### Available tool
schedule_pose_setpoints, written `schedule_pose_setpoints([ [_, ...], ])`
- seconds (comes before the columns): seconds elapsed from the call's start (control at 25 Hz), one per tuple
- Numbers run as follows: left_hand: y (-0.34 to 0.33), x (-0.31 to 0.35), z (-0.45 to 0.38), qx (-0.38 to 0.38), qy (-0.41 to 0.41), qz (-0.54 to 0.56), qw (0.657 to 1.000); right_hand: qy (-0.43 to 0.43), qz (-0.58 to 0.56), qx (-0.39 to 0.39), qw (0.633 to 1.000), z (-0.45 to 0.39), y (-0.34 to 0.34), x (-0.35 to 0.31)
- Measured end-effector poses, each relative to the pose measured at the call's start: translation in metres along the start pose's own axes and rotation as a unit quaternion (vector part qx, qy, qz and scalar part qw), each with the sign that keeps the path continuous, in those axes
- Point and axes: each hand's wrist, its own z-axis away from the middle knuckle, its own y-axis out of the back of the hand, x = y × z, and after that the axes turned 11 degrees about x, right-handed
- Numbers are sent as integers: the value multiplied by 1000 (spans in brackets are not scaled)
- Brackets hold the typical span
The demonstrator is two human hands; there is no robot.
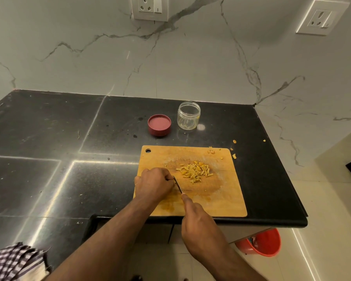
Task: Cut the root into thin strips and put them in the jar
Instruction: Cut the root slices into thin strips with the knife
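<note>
Head view, looking down on one rectangular wooden cutting board [227, 199] at the edge of a black stone counter [49, 138]. One heap of thin yellow-orange root strips [195, 171] lies mid-board; strips are short, pale, loosely piled, too many to count. A few stray scraps sit at the board's far right corner and just off it. My left hand [153, 184] rests curled on the board's left part, beside the heap; what it grips is hidden under the fingers. My right hand [197, 222], at the board's near edge, grasps one knife [178, 185], forefinger along its back, blade angled toward the left hand. Beyond the board: one clear open jar [188, 116], a few yellow bits at its bottom, and one dark red round lid [159, 125] left of it, underside up. Two white wall sockets behind.
</note>
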Motion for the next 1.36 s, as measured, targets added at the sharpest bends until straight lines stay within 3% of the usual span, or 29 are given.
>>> schedule_pose_setpoints([
  [1.36,-1,-4,-2,-12,32,22,999,2,-42,5,999,4,6,7],
])
